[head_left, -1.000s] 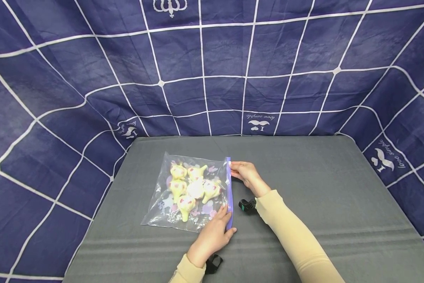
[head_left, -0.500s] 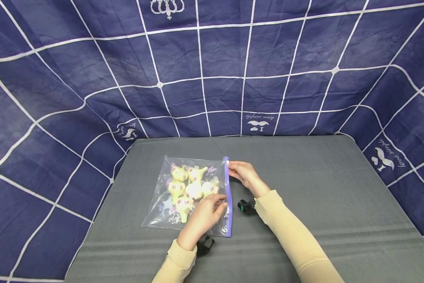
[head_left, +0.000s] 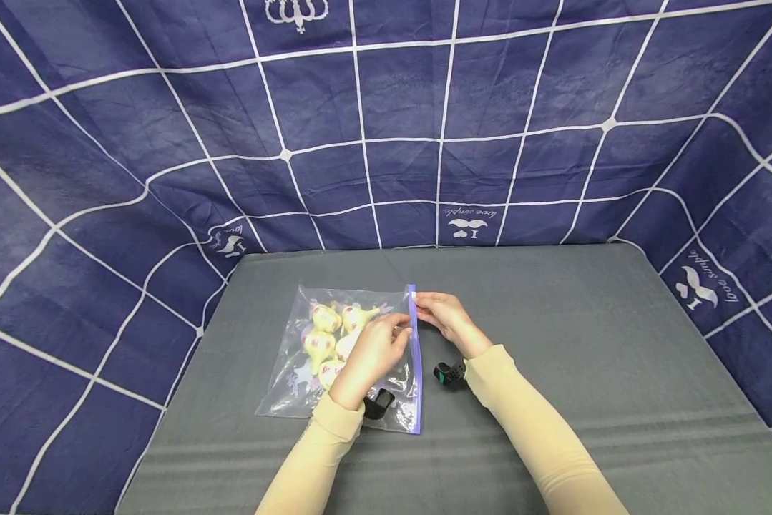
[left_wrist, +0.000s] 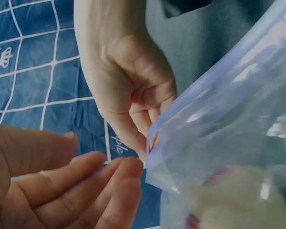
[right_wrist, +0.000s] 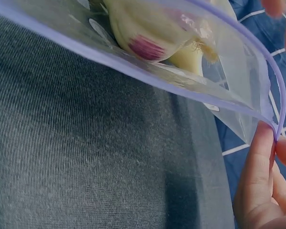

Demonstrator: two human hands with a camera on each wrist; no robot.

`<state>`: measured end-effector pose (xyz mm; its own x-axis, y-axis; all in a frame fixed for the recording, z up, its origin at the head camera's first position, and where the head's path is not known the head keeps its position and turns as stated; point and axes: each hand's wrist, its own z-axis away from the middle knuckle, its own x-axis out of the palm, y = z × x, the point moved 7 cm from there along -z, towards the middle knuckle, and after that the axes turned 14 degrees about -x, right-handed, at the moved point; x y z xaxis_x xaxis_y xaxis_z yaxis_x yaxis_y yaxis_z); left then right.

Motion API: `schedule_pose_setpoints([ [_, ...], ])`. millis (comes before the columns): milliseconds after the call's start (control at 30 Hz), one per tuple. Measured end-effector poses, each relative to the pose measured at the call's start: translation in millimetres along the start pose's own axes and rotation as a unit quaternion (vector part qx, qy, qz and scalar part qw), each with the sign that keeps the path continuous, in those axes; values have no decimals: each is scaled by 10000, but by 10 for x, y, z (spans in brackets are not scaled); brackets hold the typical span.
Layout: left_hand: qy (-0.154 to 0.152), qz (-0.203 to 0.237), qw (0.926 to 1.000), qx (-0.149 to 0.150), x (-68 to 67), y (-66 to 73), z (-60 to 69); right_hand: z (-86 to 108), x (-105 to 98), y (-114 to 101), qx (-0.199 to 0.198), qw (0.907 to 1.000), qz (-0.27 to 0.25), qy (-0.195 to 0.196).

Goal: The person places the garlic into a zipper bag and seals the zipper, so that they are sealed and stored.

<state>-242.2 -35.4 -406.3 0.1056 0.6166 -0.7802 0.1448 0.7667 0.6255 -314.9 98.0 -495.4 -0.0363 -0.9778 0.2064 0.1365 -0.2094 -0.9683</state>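
A clear zip bag [head_left: 279,397] with a purple zip edge [head_left: 416,383] lies on the grey table, its mouth toward the right. Several pale garlic bulbs [head_left: 320,343] with purple patches are inside. My right hand [head_left: 446,318] pinches the far corner of the zip edge between thumb and fingers. Over the bag hovers my left hand [head_left: 373,350], hiding some of the bulbs; in the left wrist view its thumb and loosely bent fingers [left_wrist: 76,181] hold nothing, close to that same corner. The right wrist view shows the two zip strips [right_wrist: 171,88] spread apart along the mouth.
Black wrist devices [head_left: 450,373] sit at both wrists. The grey table [head_left: 585,329] extends right of the bag. A dark blue cloth [head_left: 489,86] with white grid lines hangs behind and at both sides.
My left hand has lifted off the near part of the zip edge and travelled away from me, over the bag, toward the far corner. The right hand keeps its pinch there.
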Motion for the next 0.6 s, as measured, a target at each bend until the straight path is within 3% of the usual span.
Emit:
schedule_pose_setpoints([
  [200,273,30,9990,-357,-71,-11,-340,-21,10,-15,-35,10000,-58,-44],
  [400,321,-124,9967,-742,-62,-89,-686,-22,36,3,-18,9998,-112,-144],
  [600,16,-546,9956,-763,13,-46,-941,-32,5,-27,-116,9998,-32,-176],
])
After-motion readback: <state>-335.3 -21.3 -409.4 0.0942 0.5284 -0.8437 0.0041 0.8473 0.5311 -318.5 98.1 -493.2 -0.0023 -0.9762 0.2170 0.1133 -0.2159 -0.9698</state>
